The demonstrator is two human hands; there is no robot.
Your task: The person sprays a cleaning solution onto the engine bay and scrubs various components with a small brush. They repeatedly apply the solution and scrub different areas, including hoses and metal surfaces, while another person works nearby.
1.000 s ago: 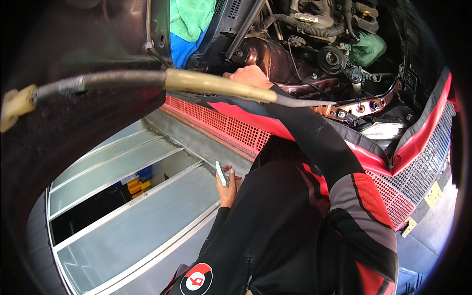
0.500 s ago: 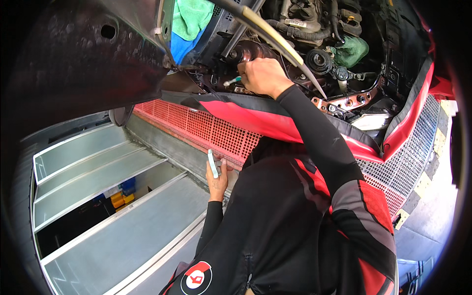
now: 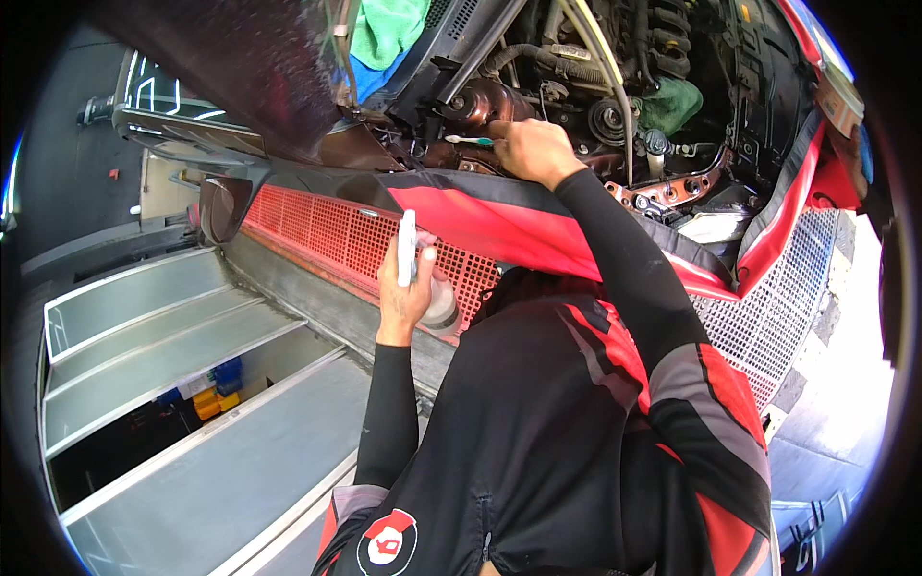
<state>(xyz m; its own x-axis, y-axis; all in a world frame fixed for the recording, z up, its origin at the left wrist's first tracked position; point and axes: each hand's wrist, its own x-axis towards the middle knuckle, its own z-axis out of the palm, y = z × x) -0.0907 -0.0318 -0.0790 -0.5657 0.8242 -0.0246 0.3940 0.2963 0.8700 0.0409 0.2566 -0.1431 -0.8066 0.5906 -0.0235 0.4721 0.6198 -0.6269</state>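
My right hand (image 3: pixel 536 154) is closed around a toothbrush (image 3: pixel 467 140) with a white head and a teal part near the fingers. It reaches into the engine bay, beside a brown rounded strut tower (image 3: pixel 483 101) and above the fender edge. Lower and to the left, my left hand (image 3: pixel 401 300) grips a spray bottle (image 3: pixel 441 309). The bottle's white trigger head (image 3: pixel 407 248) points up, and its see-through body hangs beside my palm. Part of the bottle is hidden by my thumb and fingers.
A red and black cover (image 3: pixel 499 230) drapes over the fender. Green cloths lie by the windshield (image 3: pixel 392 31) and among engine parts (image 3: pixel 672 106). A pale rod (image 3: pixel 600 48) crosses the bay. The open hood (image 3: pixel 230 67) hangs at upper left, above red floor grating (image 3: pixel 317 221).
My left hand has risen, bringing the spray bottle up and into fuller sight. My right hand has shifted slightly right with the toothbrush, which now lies more level. The view has also shifted.
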